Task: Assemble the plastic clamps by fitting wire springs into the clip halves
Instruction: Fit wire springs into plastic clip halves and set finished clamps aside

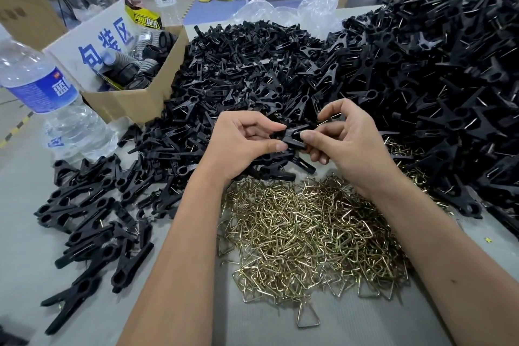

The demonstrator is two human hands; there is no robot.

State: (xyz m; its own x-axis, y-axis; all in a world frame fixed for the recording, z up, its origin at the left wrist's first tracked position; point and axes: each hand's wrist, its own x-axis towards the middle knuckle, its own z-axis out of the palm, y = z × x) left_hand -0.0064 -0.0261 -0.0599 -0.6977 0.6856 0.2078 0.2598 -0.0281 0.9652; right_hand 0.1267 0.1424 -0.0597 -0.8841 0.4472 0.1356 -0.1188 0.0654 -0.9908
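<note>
Both our hands on one black plastic clip

Our left hand [247, 139] and right hand [348, 143] curl their fingers to pinch a matte black clip [293, 135] above the grey worktop [25, 275], over glinting, triangular brass-coloured wire springs [309, 239], beside heaped black clip halves [252, 64].

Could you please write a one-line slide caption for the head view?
Both hands, left hand and right hand, pinch black clip halves above a pile of wire springs.

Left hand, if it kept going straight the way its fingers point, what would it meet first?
The left hand points right, toward the black clip half both hands pinch. Just beyond it, it would probably meet the fingers of the right hand, though depth is unclear.
</note>
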